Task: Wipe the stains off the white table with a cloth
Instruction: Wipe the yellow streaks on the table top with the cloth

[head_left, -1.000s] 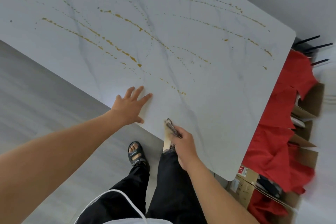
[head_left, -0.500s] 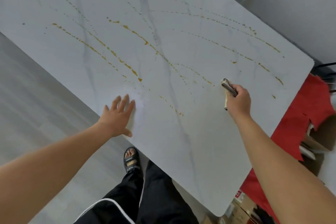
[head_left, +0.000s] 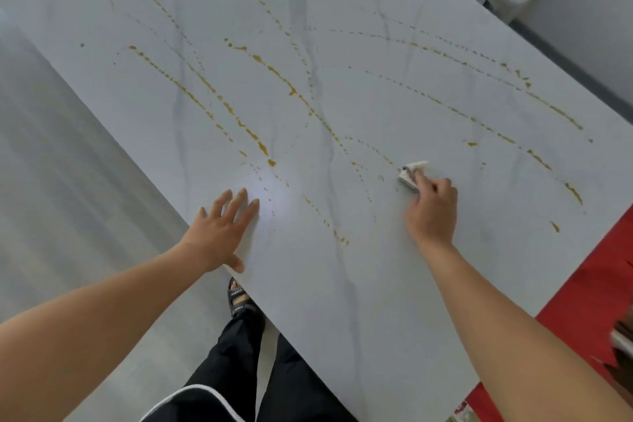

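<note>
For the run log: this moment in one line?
phase: wipe | right hand: grips cloth on table | left hand: flat on table | stains: yellow, unwiped

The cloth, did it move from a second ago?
Yes. The cloth, gripped by the right hand, went from the white table's near edge forward across the top, up to the yellow stains.

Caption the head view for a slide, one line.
The right hand holds a cloth on the stained white table; the left hand lies flat near its edge.
</note>
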`<control>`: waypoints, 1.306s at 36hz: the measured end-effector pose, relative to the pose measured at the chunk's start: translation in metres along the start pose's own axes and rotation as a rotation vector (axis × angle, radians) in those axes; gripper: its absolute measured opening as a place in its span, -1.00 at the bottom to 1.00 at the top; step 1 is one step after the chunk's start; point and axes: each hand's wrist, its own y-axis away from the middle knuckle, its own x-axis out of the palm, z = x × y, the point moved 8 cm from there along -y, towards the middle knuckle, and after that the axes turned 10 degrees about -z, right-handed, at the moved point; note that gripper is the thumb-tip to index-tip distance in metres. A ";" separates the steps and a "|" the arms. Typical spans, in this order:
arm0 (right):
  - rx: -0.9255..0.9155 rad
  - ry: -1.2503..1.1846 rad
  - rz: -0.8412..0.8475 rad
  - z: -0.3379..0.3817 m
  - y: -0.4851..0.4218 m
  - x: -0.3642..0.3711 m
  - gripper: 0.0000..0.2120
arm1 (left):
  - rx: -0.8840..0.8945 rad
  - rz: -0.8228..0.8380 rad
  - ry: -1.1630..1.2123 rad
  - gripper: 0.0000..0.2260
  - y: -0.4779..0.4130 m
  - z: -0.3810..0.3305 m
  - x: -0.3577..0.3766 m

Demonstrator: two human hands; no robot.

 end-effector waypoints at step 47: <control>-0.181 -0.033 0.063 0.076 0.111 0.021 -0.45 | 0.035 -0.086 0.019 0.23 0.003 0.002 -0.001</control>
